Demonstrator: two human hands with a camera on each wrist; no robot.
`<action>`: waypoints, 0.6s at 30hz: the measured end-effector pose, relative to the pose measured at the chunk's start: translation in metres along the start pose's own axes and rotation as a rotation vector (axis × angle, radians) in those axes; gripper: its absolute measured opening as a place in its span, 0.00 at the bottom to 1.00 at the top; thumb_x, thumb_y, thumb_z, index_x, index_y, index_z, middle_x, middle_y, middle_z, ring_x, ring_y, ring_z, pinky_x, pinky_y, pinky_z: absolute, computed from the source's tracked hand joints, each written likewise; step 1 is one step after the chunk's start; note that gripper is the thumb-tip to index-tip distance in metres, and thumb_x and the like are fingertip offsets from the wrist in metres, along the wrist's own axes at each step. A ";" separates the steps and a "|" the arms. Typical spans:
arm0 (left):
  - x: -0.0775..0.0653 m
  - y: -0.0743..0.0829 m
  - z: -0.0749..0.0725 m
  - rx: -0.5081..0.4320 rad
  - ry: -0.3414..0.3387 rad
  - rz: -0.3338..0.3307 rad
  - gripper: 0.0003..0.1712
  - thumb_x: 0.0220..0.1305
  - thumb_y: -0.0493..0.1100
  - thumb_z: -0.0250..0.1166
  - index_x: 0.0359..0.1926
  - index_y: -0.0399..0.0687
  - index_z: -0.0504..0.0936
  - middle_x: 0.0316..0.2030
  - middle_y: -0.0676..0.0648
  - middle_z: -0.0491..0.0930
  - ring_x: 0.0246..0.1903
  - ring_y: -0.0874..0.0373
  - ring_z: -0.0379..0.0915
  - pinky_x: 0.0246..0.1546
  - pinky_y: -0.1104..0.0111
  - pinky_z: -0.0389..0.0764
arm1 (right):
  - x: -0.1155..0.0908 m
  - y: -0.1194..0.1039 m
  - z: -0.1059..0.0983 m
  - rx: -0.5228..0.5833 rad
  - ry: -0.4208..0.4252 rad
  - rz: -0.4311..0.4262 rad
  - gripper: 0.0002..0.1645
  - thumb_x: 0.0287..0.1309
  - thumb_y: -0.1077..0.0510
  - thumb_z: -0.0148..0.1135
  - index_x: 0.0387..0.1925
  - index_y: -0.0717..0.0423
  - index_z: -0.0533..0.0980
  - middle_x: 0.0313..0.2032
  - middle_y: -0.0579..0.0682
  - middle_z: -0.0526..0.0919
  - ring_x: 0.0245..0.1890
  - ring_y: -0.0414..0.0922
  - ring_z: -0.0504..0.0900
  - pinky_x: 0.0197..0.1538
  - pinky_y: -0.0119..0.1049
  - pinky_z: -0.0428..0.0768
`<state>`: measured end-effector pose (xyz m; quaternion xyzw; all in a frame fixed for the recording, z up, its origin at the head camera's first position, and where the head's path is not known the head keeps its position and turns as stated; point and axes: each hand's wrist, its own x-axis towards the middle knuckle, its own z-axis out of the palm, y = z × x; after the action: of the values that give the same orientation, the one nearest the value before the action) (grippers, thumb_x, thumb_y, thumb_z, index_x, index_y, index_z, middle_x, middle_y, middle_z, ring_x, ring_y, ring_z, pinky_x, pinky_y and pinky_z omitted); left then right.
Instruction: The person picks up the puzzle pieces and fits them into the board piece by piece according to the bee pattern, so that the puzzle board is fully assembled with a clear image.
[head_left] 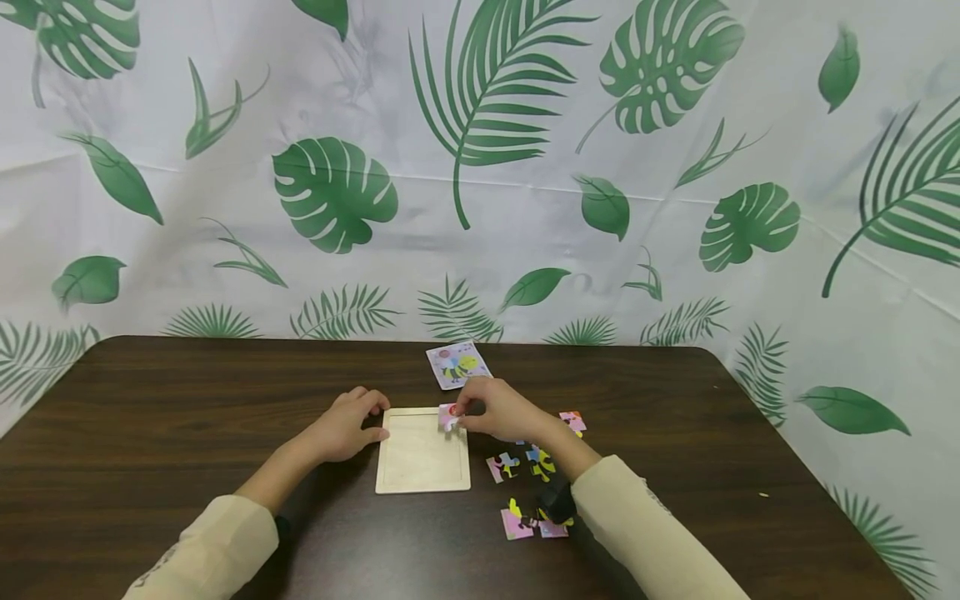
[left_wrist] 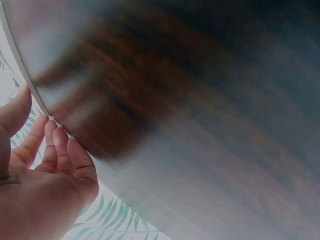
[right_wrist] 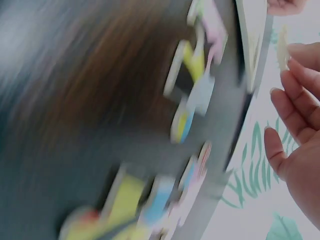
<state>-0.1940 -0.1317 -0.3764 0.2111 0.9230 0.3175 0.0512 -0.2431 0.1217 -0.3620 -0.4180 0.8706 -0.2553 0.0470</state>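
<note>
My right hand [head_left: 491, 410] pinches a pink puzzle piece [head_left: 447, 417] between thumb and fingers, over the upper right corner of a square wooden puzzle tray [head_left: 422, 454]. From the right wrist side, the piece [right_wrist: 283, 49] shows edge-on at the fingertips, and my right hand [right_wrist: 305, 120] has its other fingers loosely bent. At the tray's upper left, my left hand [head_left: 345, 427] touches the side edge with thumb and fingertips. The left wrist view has the fingers of my left hand [left_wrist: 55, 175] gently bent along the tray's thin rim.
Loose puzzle pieces [head_left: 502, 467] lie right of the tray, more pieces [head_left: 517, 523] nearer me, and one [head_left: 573, 422] beyond the right forearm. A bee picture card [head_left: 453, 363] lies behind the tray. The dark wooden table [head_left: 225, 400] meets a leaf-print curtain [head_left: 510, 250].
</note>
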 end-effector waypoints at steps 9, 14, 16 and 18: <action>0.001 0.000 0.001 0.016 0.010 -0.005 0.16 0.57 0.38 0.64 0.45 0.37 0.72 0.38 0.43 0.69 0.42 0.44 0.64 0.43 0.53 0.67 | 0.021 -0.019 0.018 0.032 0.007 -0.034 0.02 0.50 0.65 0.62 0.26 0.61 0.79 0.28 0.46 0.77 0.32 0.41 0.74 0.38 0.31 0.71; 0.000 0.001 0.001 0.024 0.017 0.000 0.16 0.57 0.38 0.64 0.44 0.38 0.72 0.38 0.43 0.69 0.42 0.44 0.64 0.43 0.53 0.67 | 0.027 -0.026 0.027 0.012 -0.004 -0.025 0.01 0.49 0.65 0.63 0.25 0.59 0.79 0.27 0.45 0.76 0.31 0.39 0.73 0.37 0.27 0.70; 0.000 0.001 0.001 0.024 0.016 -0.002 0.16 0.57 0.38 0.64 0.44 0.38 0.72 0.38 0.43 0.69 0.42 0.44 0.65 0.43 0.53 0.67 | 0.029 -0.028 0.030 -0.012 -0.007 -0.023 0.02 0.50 0.64 0.64 0.25 0.58 0.79 0.27 0.44 0.76 0.31 0.38 0.73 0.37 0.27 0.69; 0.000 0.000 0.001 0.026 0.018 -0.002 0.15 0.57 0.38 0.64 0.44 0.38 0.72 0.38 0.43 0.70 0.42 0.44 0.65 0.43 0.53 0.67 | 0.031 -0.029 0.032 -0.046 -0.010 -0.020 0.01 0.50 0.64 0.64 0.25 0.58 0.79 0.27 0.45 0.76 0.32 0.39 0.74 0.38 0.29 0.69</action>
<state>-0.1941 -0.1307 -0.3773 0.2080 0.9277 0.3073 0.0406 -0.2334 0.0701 -0.3712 -0.4288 0.8717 -0.2337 0.0393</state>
